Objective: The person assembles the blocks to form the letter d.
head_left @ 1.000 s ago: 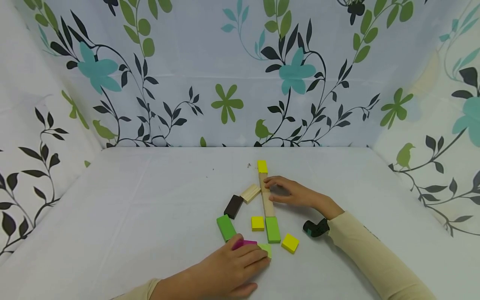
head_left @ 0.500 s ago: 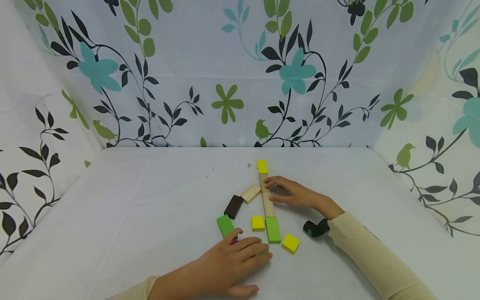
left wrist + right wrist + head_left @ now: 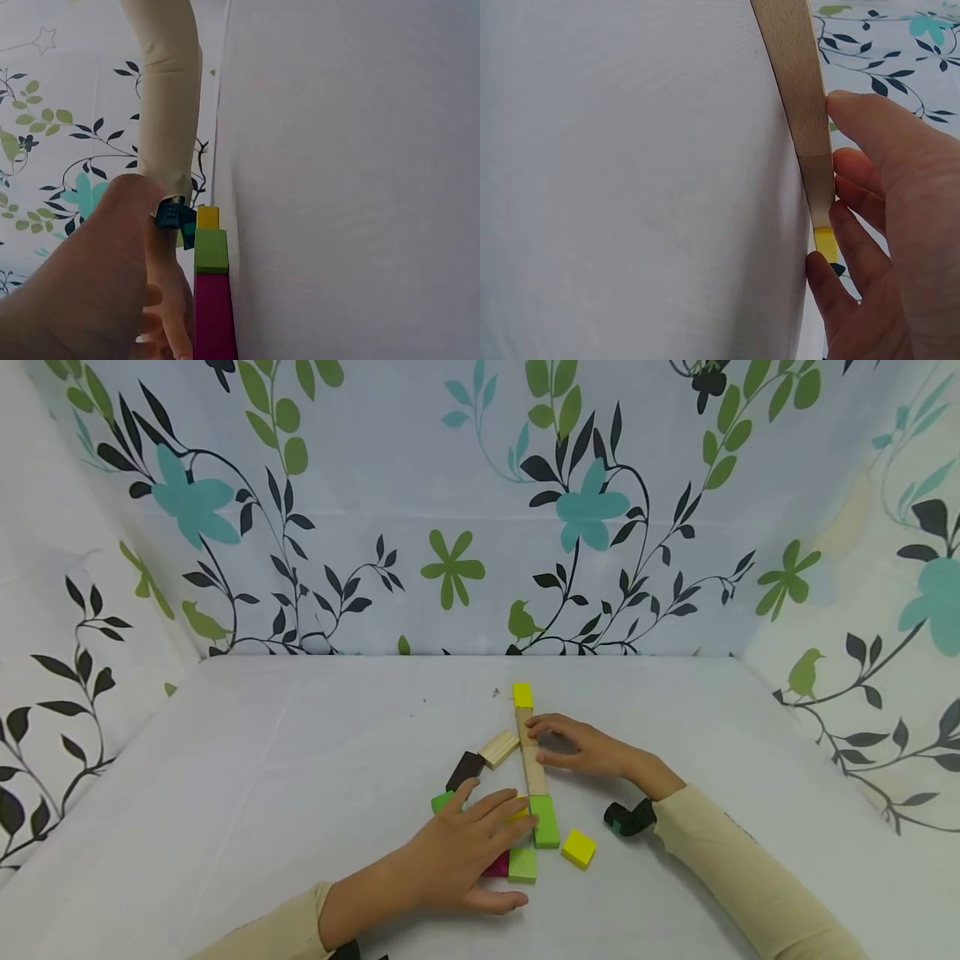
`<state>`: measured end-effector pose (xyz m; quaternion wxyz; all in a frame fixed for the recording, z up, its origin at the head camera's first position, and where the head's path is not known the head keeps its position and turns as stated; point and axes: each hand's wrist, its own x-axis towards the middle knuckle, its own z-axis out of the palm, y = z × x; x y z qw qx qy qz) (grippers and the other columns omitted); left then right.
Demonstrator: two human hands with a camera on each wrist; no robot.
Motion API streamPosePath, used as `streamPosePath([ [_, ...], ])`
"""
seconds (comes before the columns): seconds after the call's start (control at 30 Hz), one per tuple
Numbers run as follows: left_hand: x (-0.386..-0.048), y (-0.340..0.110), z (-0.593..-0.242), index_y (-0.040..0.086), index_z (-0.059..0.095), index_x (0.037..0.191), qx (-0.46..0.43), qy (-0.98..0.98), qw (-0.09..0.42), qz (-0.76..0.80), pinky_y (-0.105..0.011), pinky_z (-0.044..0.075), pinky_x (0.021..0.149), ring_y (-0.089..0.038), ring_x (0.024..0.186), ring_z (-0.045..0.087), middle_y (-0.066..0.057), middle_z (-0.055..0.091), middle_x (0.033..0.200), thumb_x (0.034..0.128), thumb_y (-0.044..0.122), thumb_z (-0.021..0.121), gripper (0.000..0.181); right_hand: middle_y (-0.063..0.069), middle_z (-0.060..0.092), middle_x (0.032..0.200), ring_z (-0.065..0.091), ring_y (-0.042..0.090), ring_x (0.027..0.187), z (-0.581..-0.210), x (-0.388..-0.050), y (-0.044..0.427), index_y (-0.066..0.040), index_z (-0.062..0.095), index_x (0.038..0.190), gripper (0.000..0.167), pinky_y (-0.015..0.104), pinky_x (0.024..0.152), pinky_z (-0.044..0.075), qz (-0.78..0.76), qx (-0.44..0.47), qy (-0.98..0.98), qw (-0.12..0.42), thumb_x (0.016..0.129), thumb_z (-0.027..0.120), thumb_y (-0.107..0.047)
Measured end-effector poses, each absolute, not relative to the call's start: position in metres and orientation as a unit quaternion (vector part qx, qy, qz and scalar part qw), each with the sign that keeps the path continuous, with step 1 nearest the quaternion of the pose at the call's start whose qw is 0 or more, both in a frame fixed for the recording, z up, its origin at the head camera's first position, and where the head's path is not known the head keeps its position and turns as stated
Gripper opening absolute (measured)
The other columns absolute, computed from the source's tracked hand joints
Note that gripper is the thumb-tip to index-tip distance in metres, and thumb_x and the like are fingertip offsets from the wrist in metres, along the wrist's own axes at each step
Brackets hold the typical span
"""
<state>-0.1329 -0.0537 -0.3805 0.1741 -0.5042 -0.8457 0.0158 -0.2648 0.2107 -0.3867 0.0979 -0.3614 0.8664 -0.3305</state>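
My left hand (image 3: 465, 852) reaches over the near blocks with its fingers spread. Its fingertips lie over a yellow block (image 3: 517, 816), mostly covering it; whether they touch it I cannot tell. Under and beside the hand are a magenta block (image 3: 497, 865), a light green block (image 3: 522, 866) and a partly hidden green block (image 3: 441, 802). My right hand (image 3: 592, 749) rests beside a straight row, its fingertips against the plain wooden blocks (image 3: 534, 774). A yellow block (image 3: 522, 695) ends that row at the far side, a green block (image 3: 546, 822) at the near side.
A dark brown block (image 3: 466, 770) and a pale wooden block (image 3: 499, 749) curve left from the row. One yellow block (image 3: 579, 848) lies apart on the right. The white cloth (image 3: 315, 777) meets a patterned curtain (image 3: 360, 568) behind.
My left hand has lifted off the magenta and light green blocks and moved forward over the yellow one, its fingers spreading. My right hand stays put.
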Motion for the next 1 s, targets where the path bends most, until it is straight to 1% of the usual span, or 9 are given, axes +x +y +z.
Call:
streamPosePath([
  [0.13,-0.131,-0.039,-0.376,0.020,0.046,0.145,-0.550,-0.815,0.180,0.026,-0.052,0.032,0.110,-0.015,0.140,0.037,0.005,0.046,0.148,0.0887,0.071,0.046,0.076,0.011,0.045,0.146,0.034,0.034,0.141,-0.385,-0.265,0.211,-0.009,0.055,0.128,0.037,0.054,0.114,0.026,-0.335,-0.373,0.861,0.085,0.095,0.065,-0.023],
  [0.23,-0.128,-0.028,-0.376,0.021,0.047,0.145,-0.580,-0.793,0.183,0.034,-0.050,0.031,0.111,-0.014,0.141,0.035,0.008,0.046,0.148,0.0892,0.071,0.046,0.074,0.011,0.045,0.147,0.032,0.033,0.142,-0.385,-0.264,0.211,-0.009,0.055,0.127,0.037,0.054,0.115,0.025,-0.340,-0.371,0.860,0.089,0.094,0.065,-0.023],
  [0.33,-0.125,-0.020,-0.376,0.022,0.049,0.144,-0.592,-0.785,0.177,0.048,-0.050,0.029,0.113,-0.014,0.143,0.033,0.009,0.047,0.147,0.0903,0.070,0.045,0.072,0.010,0.045,0.147,0.032,0.032,0.142,-0.386,-0.264,0.210,-0.009,0.055,0.127,0.037,0.052,0.115,0.024,-0.342,-0.367,0.860,0.092,0.094,0.066,-0.023],
  [0.47,-0.120,-0.017,-0.376,0.022,0.048,0.144,-0.595,-0.786,0.149,0.072,-0.050,0.023,0.116,-0.012,0.145,0.028,0.009,0.047,0.147,0.0926,0.068,0.042,0.069,0.008,0.045,0.147,0.033,0.030,0.142,-0.386,-0.265,0.209,-0.011,0.055,0.127,0.037,0.051,0.116,0.025,-0.335,-0.366,0.864,0.091,0.094,0.066,-0.025],
  [0.57,-0.115,-0.018,-0.374,0.020,0.046,0.145,-0.605,-0.783,0.118,0.083,-0.050,0.021,0.117,-0.011,0.145,0.027,0.007,0.045,0.147,0.0949,0.067,0.039,0.069,0.008,0.045,0.147,0.034,0.029,0.141,-0.386,-0.265,0.209,-0.012,0.055,0.127,0.037,0.050,0.116,0.026,-0.330,-0.365,0.866,0.090,0.094,0.066,-0.025],
  [0.67,-0.110,-0.021,-0.372,0.019,0.046,0.145,-0.617,-0.777,0.092,0.086,-0.048,0.022,0.117,-0.011,0.142,0.032,0.005,0.045,0.143,0.0975,0.064,0.035,0.066,0.008,0.045,0.147,0.034,0.030,0.141,-0.384,-0.265,0.209,-0.011,0.056,0.126,0.037,0.050,0.116,0.026,-0.329,-0.364,0.867,0.091,0.094,0.066,-0.026],
  [0.73,-0.106,-0.024,-0.370,0.018,0.046,0.144,-0.623,-0.772,0.086,0.091,-0.047,0.024,0.117,-0.011,0.139,0.036,0.005,0.045,0.141,0.0988,0.062,0.033,0.064,0.009,0.045,0.147,0.034,0.031,0.141,-0.384,-0.264,0.209,-0.011,0.056,0.127,0.037,0.050,0.116,0.026,-0.328,-0.364,0.867,0.092,0.094,0.066,-0.025],
  [0.87,-0.101,-0.030,-0.370,0.018,0.047,0.142,-0.622,-0.772,0.094,0.095,-0.047,0.028,0.115,-0.010,0.133,0.042,0.005,0.047,0.137,0.1005,0.060,0.030,0.061,0.011,0.044,0.147,0.034,0.033,0.141,-0.384,-0.263,0.209,-0.010,0.055,0.128,0.038,0.052,0.115,0.025,-0.329,-0.366,0.865,0.095,0.094,0.066,-0.025],
  [1.0,-0.101,-0.035,-0.370,0.018,0.049,0.142,-0.613,-0.779,0.102,0.084,-0.049,0.029,0.114,-0.009,0.129,0.046,0.005,0.049,0.135,0.1010,0.059,0.030,0.060,0.011,0.044,0.147,0.033,0.033,0.141,-0.384,-0.262,0.210,-0.010,0.055,0.128,0.038,0.053,0.115,0.025,-0.331,-0.365,0.865,0.095,0.095,0.065,-0.025],
])
